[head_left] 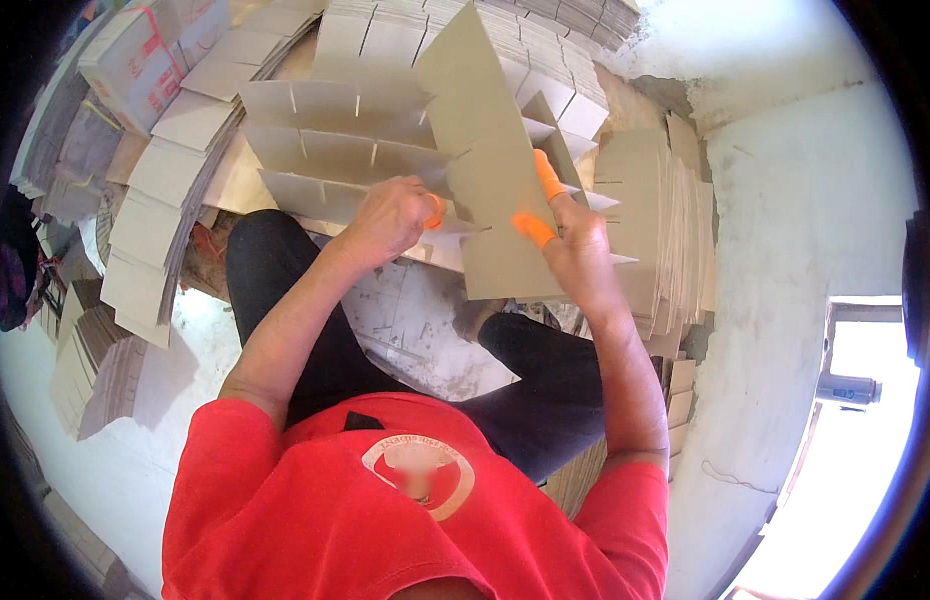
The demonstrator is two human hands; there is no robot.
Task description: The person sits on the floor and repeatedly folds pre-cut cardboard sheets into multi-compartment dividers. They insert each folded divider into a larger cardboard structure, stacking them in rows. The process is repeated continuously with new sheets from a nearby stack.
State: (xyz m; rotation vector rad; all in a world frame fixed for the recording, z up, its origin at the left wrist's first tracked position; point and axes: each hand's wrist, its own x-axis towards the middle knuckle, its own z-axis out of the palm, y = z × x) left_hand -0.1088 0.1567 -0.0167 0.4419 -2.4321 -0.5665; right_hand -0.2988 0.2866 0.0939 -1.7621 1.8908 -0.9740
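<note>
While the cardboard panel (470,120) stands tilted at 12 o'clock from view centre, across the upright slotted strips (330,155) at 11 o'clock, the right hand (580,245) holds its edge from 2 o'clock. Right thumb, in an orange cover (534,229), lies on the near face; forefinger extends along the edge, spread from the thumb. Remaining right fingers: cannot tell. Left hand (390,215), near 11 o'clock, has its fingers curled inward just beside the panel; whether they pinch a strip, cannot tell.

Handling (judged): panel probably light, fairly stiff when flat, liable to crease or tear at its slots. Slip risk looks low. Strips likely lean if pushed sideways. Suggested hold: panel's 3 o'clock edge, thumb and forefinger on opposite faces, clear of slots; strips by their upper edges, close to the crossing.
</note>
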